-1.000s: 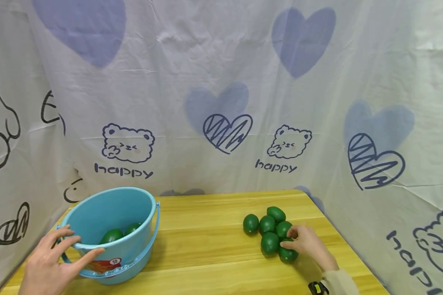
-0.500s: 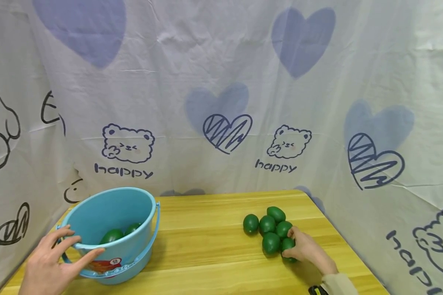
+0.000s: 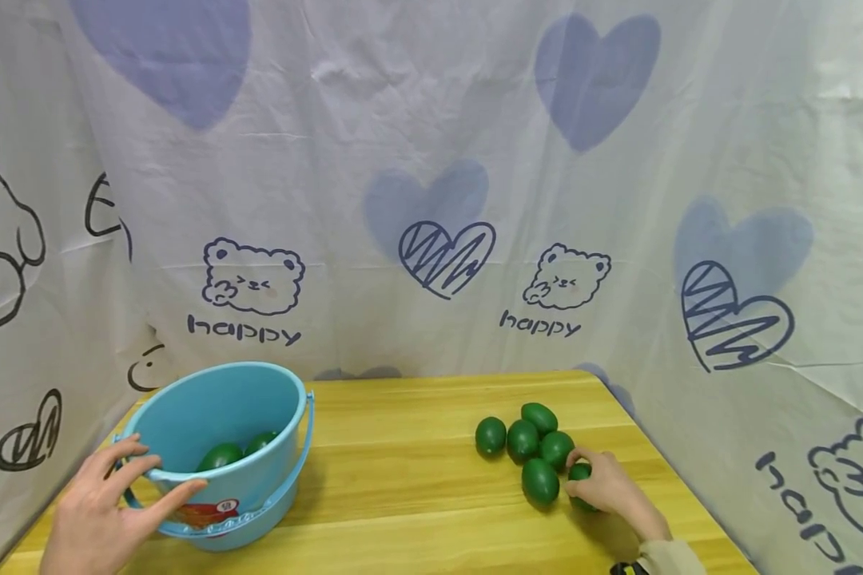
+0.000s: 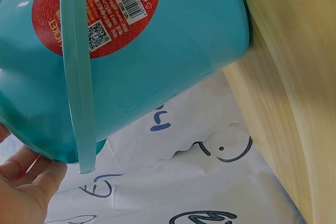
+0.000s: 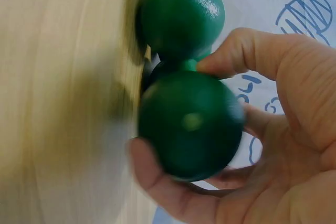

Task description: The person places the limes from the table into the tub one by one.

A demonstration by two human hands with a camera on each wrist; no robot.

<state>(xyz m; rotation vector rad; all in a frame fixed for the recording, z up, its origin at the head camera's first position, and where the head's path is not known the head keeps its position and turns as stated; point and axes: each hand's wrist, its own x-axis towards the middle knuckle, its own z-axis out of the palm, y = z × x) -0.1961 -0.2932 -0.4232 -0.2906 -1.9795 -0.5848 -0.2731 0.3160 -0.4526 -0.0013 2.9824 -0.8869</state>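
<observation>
A light-blue bucket (image 3: 259, 487) with a red label stands at the left of the table, some green fruit (image 3: 221, 457) inside it. My left hand (image 3: 104, 503) holds the bucket's near-left rim, thumb outside; in the left wrist view its fingertips pinch that rim beside the hanging handle (image 4: 79, 77). At the right, my right hand (image 3: 611, 487) grips a smooth, dark green, avocado-like fruit (image 5: 190, 124) between thumb and fingers. Another fruit (image 3: 540, 482) lies just left of that hand, and several more (image 3: 522, 441) sit clustered behind it on the wood.
The yellow wooden table (image 3: 388, 463) spans the space between bucket and fruit. A white cloth (image 3: 374, 319) printed with hearts and bears hangs behind and along both sides of it.
My right hand has moved slightly right and nearer, drawing one fruit away from the cluster. The neighbouring fruit has shifted a little nearer. The left hand keeps its hold on the bucket.
</observation>
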